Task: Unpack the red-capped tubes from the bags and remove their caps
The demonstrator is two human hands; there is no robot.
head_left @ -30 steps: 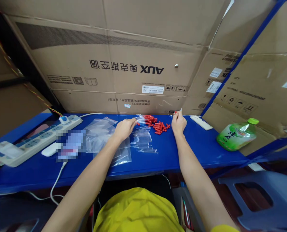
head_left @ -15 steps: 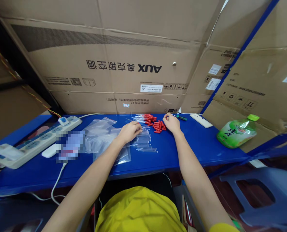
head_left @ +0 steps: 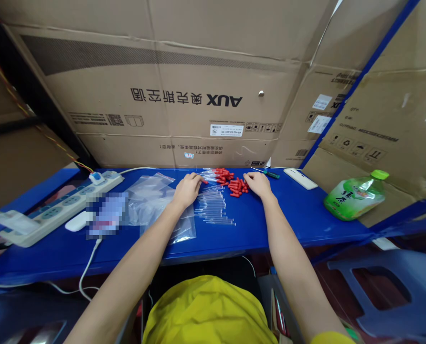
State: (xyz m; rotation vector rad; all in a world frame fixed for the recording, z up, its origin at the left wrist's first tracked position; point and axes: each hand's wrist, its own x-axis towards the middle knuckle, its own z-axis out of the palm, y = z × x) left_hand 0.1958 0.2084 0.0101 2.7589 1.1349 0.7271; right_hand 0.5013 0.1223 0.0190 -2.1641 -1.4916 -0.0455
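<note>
My left hand point(head_left: 187, 190) is closed, its fingertips pinched at a dropper with a red rubber bulb point(head_left: 205, 181) that sticks out to their right. Most of that dropper's tube is hidden by the fingers. Just below lie several loose clear tubes point(head_left: 212, 206) in a rough column. Beyond them is a pile of droppers with red bulbs point(head_left: 220, 175), tubes pointing left. My right hand point(head_left: 258, 184) rests at the right edge of a heap of loose red bulbs point(head_left: 238, 186). Its fingers are curled together; anything between them is hidden.
Clear plastic bags point(head_left: 152, 200) lie under my left forearm. Further left are a blurred-out phone point(head_left: 107, 214), a white case point(head_left: 77, 221) and a power strip point(head_left: 64, 205). A green screwdriver point(head_left: 272, 175), a white device point(head_left: 300, 179) and a green bottle point(head_left: 356, 195) sit right. Cardboard point(head_left: 184, 119) walls the back.
My left hand has moved left and slightly up, off the loose tubes, and a red bulb now shows at its fingertips. The right hand has lowered a little beside the loose bulbs.
</note>
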